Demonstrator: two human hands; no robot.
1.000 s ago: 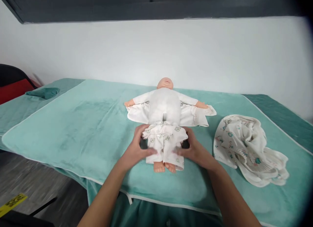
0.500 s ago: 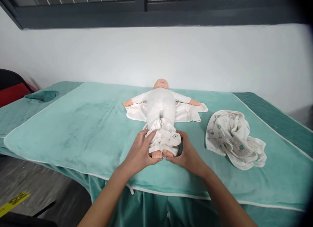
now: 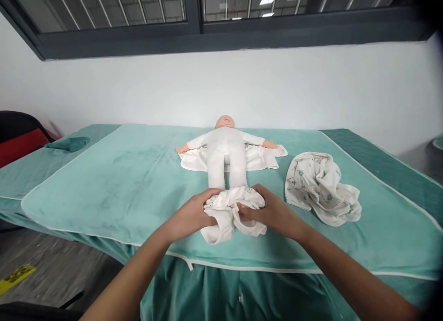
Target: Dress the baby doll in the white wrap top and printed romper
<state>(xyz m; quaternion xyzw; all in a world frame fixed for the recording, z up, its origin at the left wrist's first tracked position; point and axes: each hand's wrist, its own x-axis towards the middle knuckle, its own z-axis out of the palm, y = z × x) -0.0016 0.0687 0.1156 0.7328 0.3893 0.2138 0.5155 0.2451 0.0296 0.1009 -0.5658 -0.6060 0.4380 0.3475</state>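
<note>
A baby doll (image 3: pixel 226 143) with a white cloth body lies on its back, head toward the wall and arms spread out. Bunched white baby pants (image 3: pixel 224 222) with a small print cover its feet. My left hand (image 3: pixel 195 215) grips the left side of the pants, fingers behind the cloth. On the other side my right hand (image 3: pixel 268 211) is closed on the cloth, its thumb inside a leg opening. Under the doll's arms and back a white baby shirt (image 3: pixel 194 159) is spread open.
A crumpled white printed baby garment (image 3: pixel 320 187) lies right of the doll. Beneath everything is a green plush blanket (image 3: pixel 104 187) with white edging on the bed. A white wall (image 3: pixel 145 90) with a dark-framed window (image 3: pixel 194 30) stands behind; a red and black chair (image 3: pixel 20 141) is at left.
My hands have bunched the pants and drawn them down toward me. The doll's white legs now show bare of them, and its feet have become hidden. The camera view has tilted up slightly.
</note>
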